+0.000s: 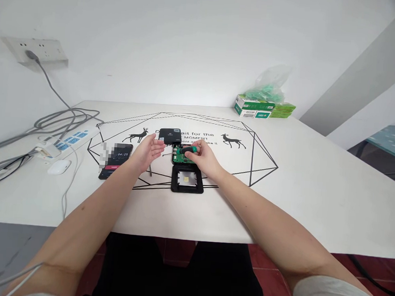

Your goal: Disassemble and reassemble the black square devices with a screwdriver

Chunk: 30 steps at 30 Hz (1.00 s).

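My right hand (pixel 206 158) is closed around the green-and-black handle of a screwdriver (pixel 188 150), whose thin shaft appears to point left. The screwdriver is above a green circuit board (pixel 178 158) in a black casing. Just left of the board, my left hand (pixel 147 152) is held with its fingers stretched out and holds nothing. In front of the board, nearer to me, lies a black casing part (pixel 177 187) with a silver metal plate (pixel 187 179) in it. Behind it rests a flat black case (pixel 169 135) with small labels. A short thin dark rod (pixel 150 171) lies below my left hand.
A phone (pixel 117 153) with its screen lit lies beside my left forearm. Farther left are a white earbud case (pixel 59 167), a power strip (pixel 72 144) and coiled grey cables (pixel 66 116). Green-and-white boxes (pixel 254 108) with a plastic bag (pixel 271 88) stand by the wall.
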Each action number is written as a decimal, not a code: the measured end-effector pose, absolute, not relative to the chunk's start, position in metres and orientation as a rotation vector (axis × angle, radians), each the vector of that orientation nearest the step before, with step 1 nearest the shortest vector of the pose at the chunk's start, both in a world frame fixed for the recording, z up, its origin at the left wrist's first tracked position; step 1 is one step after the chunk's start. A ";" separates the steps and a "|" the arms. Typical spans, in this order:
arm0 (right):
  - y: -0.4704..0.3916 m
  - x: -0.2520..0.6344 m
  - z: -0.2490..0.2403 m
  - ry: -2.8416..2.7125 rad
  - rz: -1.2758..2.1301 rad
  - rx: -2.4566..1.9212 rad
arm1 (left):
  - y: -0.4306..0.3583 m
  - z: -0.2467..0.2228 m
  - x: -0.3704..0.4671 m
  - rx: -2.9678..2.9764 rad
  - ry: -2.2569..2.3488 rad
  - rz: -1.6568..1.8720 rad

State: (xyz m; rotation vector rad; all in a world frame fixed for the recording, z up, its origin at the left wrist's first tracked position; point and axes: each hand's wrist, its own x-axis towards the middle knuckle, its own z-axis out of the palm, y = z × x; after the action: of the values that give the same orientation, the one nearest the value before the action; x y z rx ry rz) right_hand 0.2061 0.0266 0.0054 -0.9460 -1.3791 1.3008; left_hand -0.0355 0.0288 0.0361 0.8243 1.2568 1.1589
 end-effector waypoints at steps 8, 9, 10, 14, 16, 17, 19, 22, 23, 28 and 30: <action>0.026 0.213 0.021 -1.167 1.252 -0.849 | 0.028 0.036 -0.037 0.784 1.210 1.132; 0.027 0.214 0.023 -1.130 1.254 -0.832 | 0.027 0.036 -0.038 0.764 1.176 1.107; 0.028 0.215 0.025 -1.095 1.257 -0.821 | 0.026 0.037 -0.038 0.741 1.135 1.074; 0.030 0.219 0.030 -1.022 1.264 -0.825 | 0.022 0.040 -0.038 0.692 0.986 0.926; 0.030 0.220 0.031 -1.001 1.251 -0.831 | 0.020 0.040 -0.037 0.695 0.953 0.890; 0.030 0.221 0.031 -0.989 1.244 -0.833 | 0.020 0.039 -0.037 0.693 0.946 0.883; 0.030 0.221 0.032 -0.966 1.236 -0.837 | 0.019 0.038 -0.036 0.690 0.939 0.885; 0.030 0.221 0.033 -0.953 1.235 -0.835 | 0.018 0.037 -0.034 0.708 0.941 0.882; 0.029 0.221 0.033 -0.952 1.233 -0.832 | 0.018 0.036 -0.034 0.720 0.943 0.877; 0.028 0.222 0.034 -0.973 1.217 -0.822 | 0.019 0.032 -0.035 0.782 0.934 0.857; 0.028 0.222 0.034 -0.983 1.211 -0.821 | 0.021 0.030 -0.036 0.789 0.928 0.853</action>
State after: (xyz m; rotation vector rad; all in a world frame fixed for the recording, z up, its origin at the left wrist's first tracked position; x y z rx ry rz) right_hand 0.2221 0.0282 0.0341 -0.8215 -0.9832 1.2113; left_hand -0.0359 0.0205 0.0305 0.7891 0.9282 0.8533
